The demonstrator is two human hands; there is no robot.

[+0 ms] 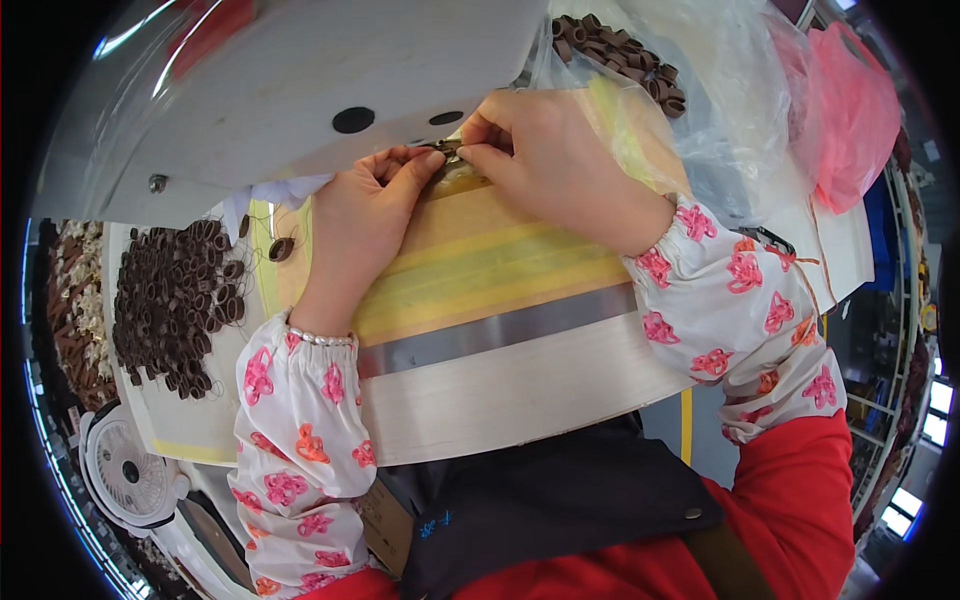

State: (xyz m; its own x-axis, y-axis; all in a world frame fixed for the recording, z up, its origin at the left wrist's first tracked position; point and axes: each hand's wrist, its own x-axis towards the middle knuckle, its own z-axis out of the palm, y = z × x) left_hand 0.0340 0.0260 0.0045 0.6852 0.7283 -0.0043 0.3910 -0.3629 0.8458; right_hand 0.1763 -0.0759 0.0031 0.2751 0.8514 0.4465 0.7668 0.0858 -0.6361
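Note:
Both hands meet under the large white head of what looks like a sewing machine (300,90). My left hand (362,215) has its thumb and fingers pinched together at a small metal part (450,148). From the other side, my right hand (550,150) pinches with thumb and forefinger close to the same spot. Whatever sits between the fingertips is too small and too covered to name. Yellow tape strips (490,265) cover the work surface just below the hands. A lone brown loop (281,249) lies left of my left hand, with fine threads around it.
A heap of brown loops (180,305) is on the left of the table. More brown loops (625,60) lie in clear plastic at the upper right, near a pink plastic bag (850,115). A white fan (128,468) stands at the lower left.

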